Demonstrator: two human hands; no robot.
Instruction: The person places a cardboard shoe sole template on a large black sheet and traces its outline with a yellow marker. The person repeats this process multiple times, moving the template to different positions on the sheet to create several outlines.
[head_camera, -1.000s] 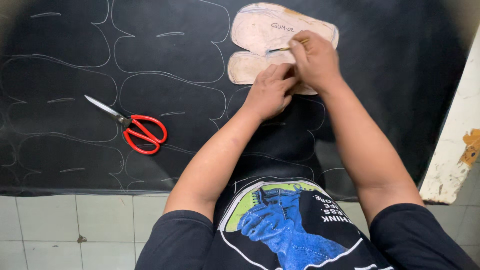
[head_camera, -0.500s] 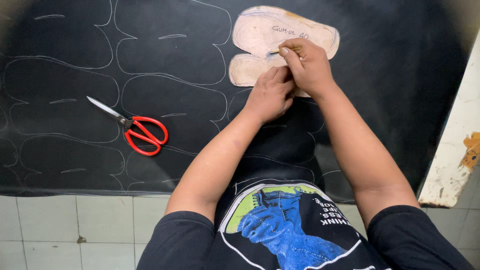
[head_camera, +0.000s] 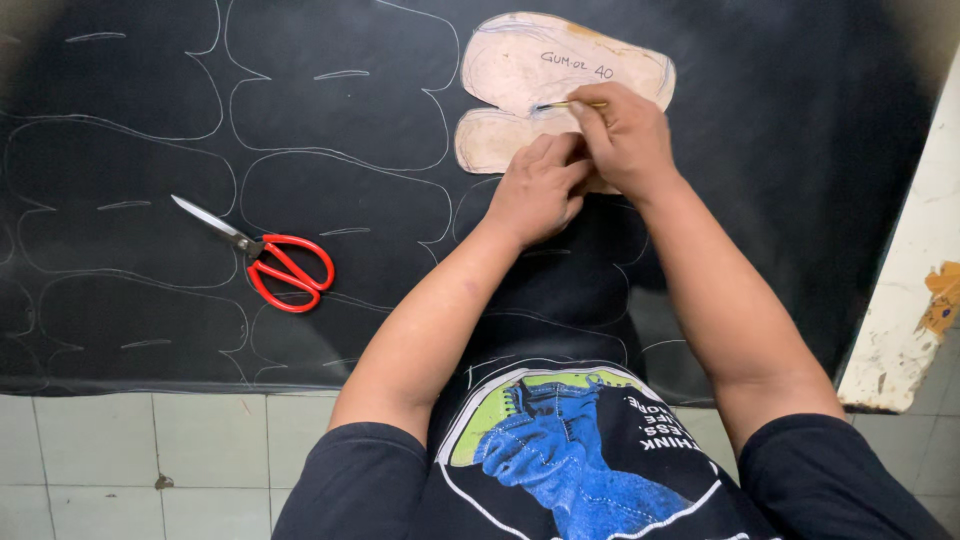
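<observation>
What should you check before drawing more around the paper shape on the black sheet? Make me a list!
1. Left hand pressing the template flat: ok.
2. Pen gripped in the right hand: ok.
3. Pen tip on the template's edge: cannot tell.
4. Template lying fully on the black sheet: ok.
5. Red scissors clear of both hands: ok.
6. Template overlapping no traced outline: cannot tell.

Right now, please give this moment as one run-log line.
left hand: presses cardboard pattern | right hand: holds pen, tip on pattern | black sheet: under pattern | red scissors: lying left, untouched
</observation>
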